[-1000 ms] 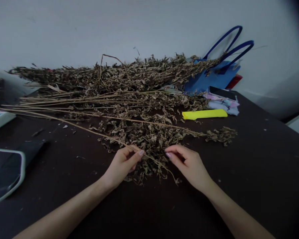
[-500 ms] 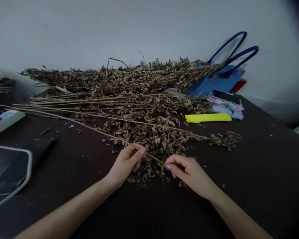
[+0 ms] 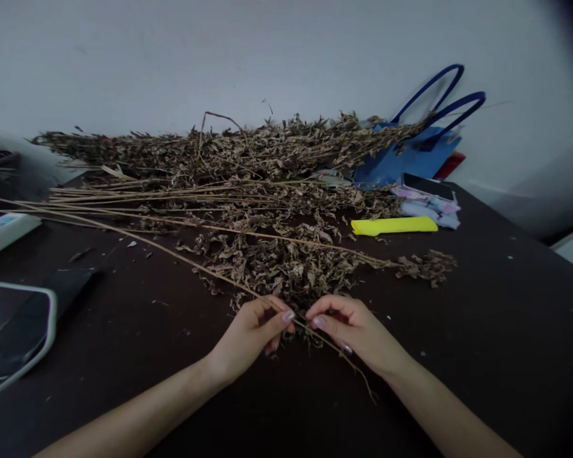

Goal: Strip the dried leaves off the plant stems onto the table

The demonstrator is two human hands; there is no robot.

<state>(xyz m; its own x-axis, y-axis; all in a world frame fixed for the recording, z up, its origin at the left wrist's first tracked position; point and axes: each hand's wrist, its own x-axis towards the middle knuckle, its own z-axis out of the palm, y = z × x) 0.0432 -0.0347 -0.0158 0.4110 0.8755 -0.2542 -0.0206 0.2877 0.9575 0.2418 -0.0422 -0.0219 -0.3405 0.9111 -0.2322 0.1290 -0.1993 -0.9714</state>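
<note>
A long, thin dried plant stem (image 3: 172,252) runs slantwise from the far left down to the front. My left hand (image 3: 262,324) pinches it between thumb and fingers. My right hand (image 3: 348,324) is closed, thumb against forefinger, right beside the stem; whether a leaf is between the fingertips is hidden. Past my hands the stem's thin end (image 3: 358,369) bends downward, nearly bare. Beneath and behind both hands lies a heap of dried, curled leaves (image 3: 286,261).
More dried stalks (image 3: 124,197) lie across the table behind the heap, with a thick leafy bundle (image 3: 267,146) along the wall. One leafy-tipped stalk (image 3: 424,267) points right. A yellow strip (image 3: 394,225), a phone (image 3: 427,186) and a blue bag (image 3: 401,162) are at right.
My left hand has slid a little right and down with the stem. The stem's end now shows beyond my right hand, hanging toward the front. The view has shifted slightly.
</note>
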